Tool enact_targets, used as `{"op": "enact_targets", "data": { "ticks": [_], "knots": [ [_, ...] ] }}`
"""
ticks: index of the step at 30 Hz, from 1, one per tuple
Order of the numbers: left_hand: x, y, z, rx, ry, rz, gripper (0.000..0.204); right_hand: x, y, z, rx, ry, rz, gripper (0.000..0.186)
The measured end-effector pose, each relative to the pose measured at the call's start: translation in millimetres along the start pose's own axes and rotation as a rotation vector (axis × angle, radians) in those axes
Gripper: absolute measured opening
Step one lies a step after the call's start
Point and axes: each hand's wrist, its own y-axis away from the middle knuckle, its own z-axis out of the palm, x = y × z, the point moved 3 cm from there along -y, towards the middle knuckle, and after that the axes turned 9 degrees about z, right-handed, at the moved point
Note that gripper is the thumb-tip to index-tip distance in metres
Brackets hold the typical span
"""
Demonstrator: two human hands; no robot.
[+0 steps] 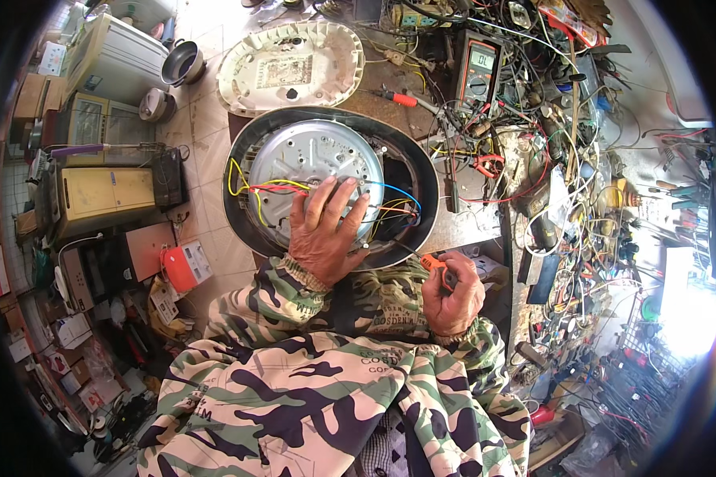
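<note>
An oval dark appliance housing (239, 215) lies opened, with a round grey metal pan (294, 151) inside it. My left hand (326, 230) rests on the lower part of that pan, fingers spread. Red and yellow wires (274, 189) run to the pan from the left. A blue wire (398, 191) arcs over to a bundle at the right inside wall. Just outside the housing's lower right edge, my right hand (453, 296) is closed round an orange-handled screwdriver (431, 262). Its thin shaft points up and left toward the rim; I cannot make out the tip.
Behind the housing lies an off-white oval cover (247, 75). A multimeter (479, 71) and a red-handled tool (399, 98) sit farther back. Tangled cables and tools crowd the bench at right. On the tiled floor at left are a pot (183, 63) and cabinets.
</note>
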Motion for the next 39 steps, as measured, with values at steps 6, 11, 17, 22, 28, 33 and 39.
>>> {"op": "enact_targets", "data": {
  "ticks": [6, 11, 17, 22, 28, 33, 39],
  "knots": [
    [8, -1, 4, 0.004, 0.014, -0.01, 0.096, -2, 0, -7, -0.019, 0.054, -0.004, 0.041],
    [2, -3, 1, -0.033, 0.006, -0.027, 0.094, -12, 1, -7, -0.02, 0.1, 0.003, 0.049],
    [2, -2, 2, 0.011, -0.01, -0.022, 0.092, -17, -2, -4, -0.095, 0.154, 0.019, 0.041],
    [3, 0, 5, 0.03, -0.049, -0.008, 0.091, -37, -16, -7, -0.238, 0.419, 0.069, 0.028],
    [8, 2, 9, 0.035, -0.121, 0.023, 0.089, -33, -6, -6, -0.25, 0.432, 0.104, 0.027],
    [12, 9, 15, 0.06, -0.167, 0.012, 0.087, -22, 3, -7, -0.237, 0.316, -0.004, 0.022],
    [11, 7, 14, 0.042, -0.176, 0.003, 0.087, -24, 3, -6, -0.239, 0.346, -0.009, 0.02]
  ]
}}
